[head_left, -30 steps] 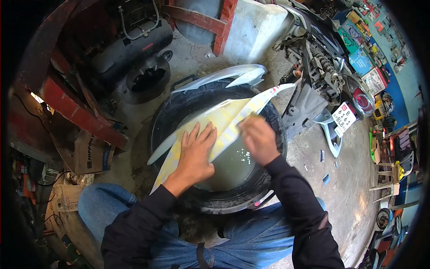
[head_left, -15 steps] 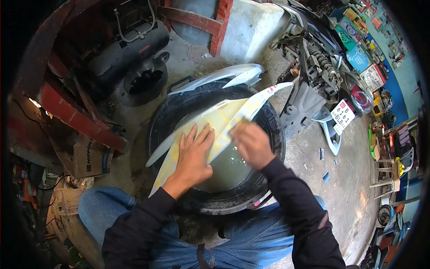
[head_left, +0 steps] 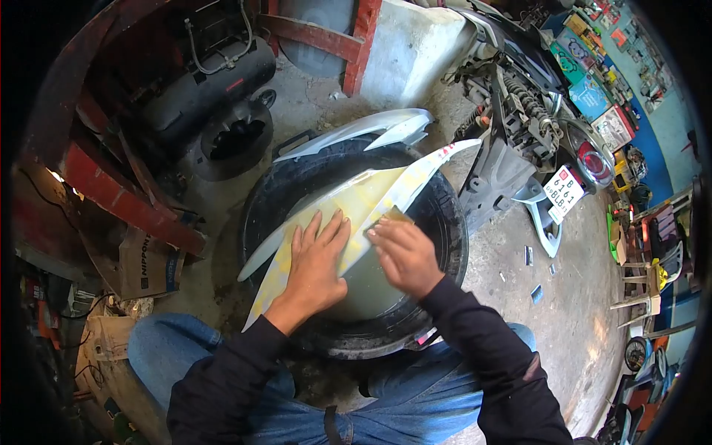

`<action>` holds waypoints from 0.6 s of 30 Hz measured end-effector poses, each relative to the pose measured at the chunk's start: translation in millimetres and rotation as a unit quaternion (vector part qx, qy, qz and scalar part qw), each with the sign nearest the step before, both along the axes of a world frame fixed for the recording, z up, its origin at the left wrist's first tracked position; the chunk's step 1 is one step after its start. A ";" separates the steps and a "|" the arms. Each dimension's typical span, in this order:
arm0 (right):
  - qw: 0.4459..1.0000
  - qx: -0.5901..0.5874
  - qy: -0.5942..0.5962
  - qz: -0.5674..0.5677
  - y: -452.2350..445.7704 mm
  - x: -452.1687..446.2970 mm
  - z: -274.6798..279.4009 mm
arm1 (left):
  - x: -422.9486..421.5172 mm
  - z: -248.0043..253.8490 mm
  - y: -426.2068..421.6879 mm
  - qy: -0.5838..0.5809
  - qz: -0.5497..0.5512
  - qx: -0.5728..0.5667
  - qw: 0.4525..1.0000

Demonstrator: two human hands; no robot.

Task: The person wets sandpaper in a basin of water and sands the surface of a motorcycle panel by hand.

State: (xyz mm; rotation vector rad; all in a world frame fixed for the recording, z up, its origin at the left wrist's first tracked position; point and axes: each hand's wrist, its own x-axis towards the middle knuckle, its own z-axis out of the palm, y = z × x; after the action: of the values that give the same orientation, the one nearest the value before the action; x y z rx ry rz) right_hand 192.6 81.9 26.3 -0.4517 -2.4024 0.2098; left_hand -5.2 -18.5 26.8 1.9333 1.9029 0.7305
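Observation:
A long white and yellow panel (head_left: 368,190) lies slantwise across a black round tub (head_left: 326,344) that holds cloudy water (head_left: 371,293). My left hand (head_left: 314,268) rests flat on the panel's lower half, its fingers spread. With bent fingers, my right hand (head_left: 404,256) pinches a small brownish sheet (head_left: 397,215) against the panel's right edge. Behind these, a second pale panel (head_left: 356,132) sits on the tub's far rim.
A partly stripped motorcycle (head_left: 526,111) with a white plate stands at the upper right. On the left are a dark tank (head_left: 215,85), a red frame (head_left: 126,193) and a cardboard box (head_left: 148,263). Small blue packets (head_left: 536,294) lie on the floor at right.
My right hand has moved down and left along the panel's edge, and the brownish sheet now shows clearly at its fingertips. My left hand keeps its place on the panel.

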 end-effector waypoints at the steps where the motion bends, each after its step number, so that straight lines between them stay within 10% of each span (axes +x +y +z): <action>1: 0.999 -0.002 0.013 -0.040 12.0 2.1 -0.4 | 1.1 -3.2 -3.7 0.000 0.000 -0.002 1.000; 18: 0.998 -0.009 -0.066 0.007 10.1 1.3 0.2 | -0.3 -4.4 -3.8 -0.009 -0.002 0.002 1.000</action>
State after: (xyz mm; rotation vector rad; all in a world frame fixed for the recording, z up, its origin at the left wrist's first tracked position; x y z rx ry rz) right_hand 193.9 92.1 26.5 -0.4712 -2.5351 0.2143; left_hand -5.5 -22.3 22.4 1.9257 1.8881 0.7472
